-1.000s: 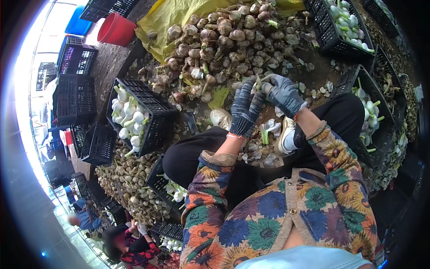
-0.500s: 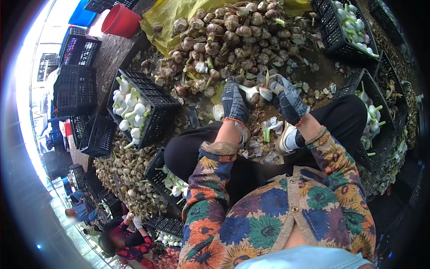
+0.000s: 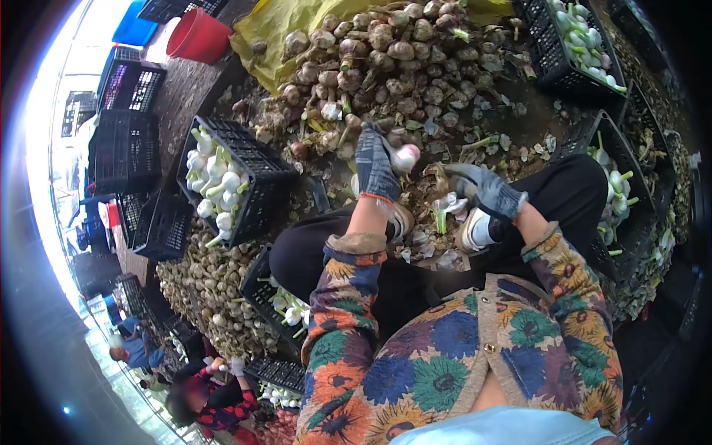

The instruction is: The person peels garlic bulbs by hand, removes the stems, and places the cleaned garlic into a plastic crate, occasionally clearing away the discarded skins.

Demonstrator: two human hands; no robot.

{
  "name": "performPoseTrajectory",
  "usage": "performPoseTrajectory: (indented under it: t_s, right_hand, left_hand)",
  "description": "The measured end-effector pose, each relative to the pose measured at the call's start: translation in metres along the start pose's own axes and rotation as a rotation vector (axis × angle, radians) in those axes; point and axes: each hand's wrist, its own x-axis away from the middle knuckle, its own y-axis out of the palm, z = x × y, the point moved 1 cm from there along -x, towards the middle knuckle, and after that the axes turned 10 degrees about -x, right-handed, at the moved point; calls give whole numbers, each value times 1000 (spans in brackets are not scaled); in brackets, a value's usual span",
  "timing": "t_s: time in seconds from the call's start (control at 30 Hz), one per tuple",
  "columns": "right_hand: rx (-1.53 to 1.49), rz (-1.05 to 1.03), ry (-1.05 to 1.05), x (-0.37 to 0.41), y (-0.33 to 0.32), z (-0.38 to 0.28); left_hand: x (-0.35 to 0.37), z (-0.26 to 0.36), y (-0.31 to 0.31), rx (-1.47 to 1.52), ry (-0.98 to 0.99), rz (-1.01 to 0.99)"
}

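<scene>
My left hand (image 3: 377, 165), in a grey-blue knit glove, is closed around a garlic bulb (image 3: 405, 158) whose white and pinkish side faces right. My right hand (image 3: 483, 190), gloved alike, is lower and to the right, apart from the bulb. Its fingers are curled together beside brownish garlic skin (image 3: 434, 178); whether they pinch any of it I cannot make out. Between my shoes lie a green garlic stalk and white peelings (image 3: 443, 211). Just beyond my hands rises a heap of unpeeled garlic (image 3: 393, 63).
A black crate (image 3: 256, 178) of cleaned garlic stands left; more crates (image 3: 567, 74) are at the right. Yellow sheeting (image 3: 271, 33) lies under the heap, near a red bucket (image 3: 199, 35). Another person (image 3: 211, 397) works at lower left beside more garlic (image 3: 215, 297).
My hands have moved apart: the right one went down, away from the bulb. The left hand has turned the bulb, and its outer skin now looks stripped, showing white and pink.
</scene>
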Motion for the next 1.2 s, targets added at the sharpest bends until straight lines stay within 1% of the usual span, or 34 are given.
performPoseTrajectory:
  t_s: [0.03,0.07,0.13,0.17,0.2,0.23,0.3,0.33,0.4,0.43,0.5,0.53,0.57,0.6,0.67,0.7,0.8,0.83,0.93,1.03,1.13,1.2]
  right_hand:
    - [-325,63,152,-9,5,-10]
    - [-655,124,305,-16,11,-17]
    - [-857,160,377,-30,20,-27]
    - [-957,177,408,-36,23,-31]
    - [-949,241,386,-39,27,-32]
    - [-938,304,367,-40,31,-31]
    - [-875,444,373,-42,36,-36]
    - [-748,426,305,-42,37,-32]
    - [-492,389,162,-41,35,-21]
    - [-796,269,337,-37,29,-23]
    - [-555,290,152,-43,22,1]
    - [-433,299,62,-45,21,7]
    - [-426,309,55,-44,14,-16]
    - [-362,315,22,-46,12,-21]
    - [-237,326,-45,-53,7,-24]
    - [-279,311,-56,-57,7,-27]
    - [-460,271,42,-61,6,-32]
    - [-439,248,60,-61,4,-33]
    - [-675,226,221,-60,4,-26]
    - [-799,165,269,-56,-1,-27]
    - [-820,154,287,-55,-2,-20]
    - [-791,212,256,-55,-1,-20]
  left_hand:
    - [12,-1,12,-193,21,132]
    - [13,-10,8,-278,112,-4]
    - [16,-18,2,-448,308,-286]
    - [23,-15,2,-693,490,-313]
    - [29,-14,3,-849,606,-309]
    - [27,-20,1,-905,645,-288]
    - [7,-47,-18,-822,527,-192]
    - [-2,-62,-31,-826,507,-142]
    - [-28,-90,-62,-1454,1022,-35]
    - [35,-27,-2,-1627,536,-74]
    - [19,-40,-21,-1541,645,-132]
    - [2,-54,-36,-1280,586,-160]
    - [-15,-69,-50,-993,533,-186]
    - [-32,-84,-64,-725,491,-202]
    - [2,-58,-32,-601,411,-251]
    - [8,-52,-26,-879,621,-236]
    - [30,-42,-10,-983,715,-177]
    - [17,-49,-20,-931,572,-212]
    - [11,-54,-32,-1249,782,-214]
    - [10,-57,-34,-1217,810,-222]
    - [15,-54,-32,-1344,899,-235]
    - [13,-55,-31,-1195,766,-260]
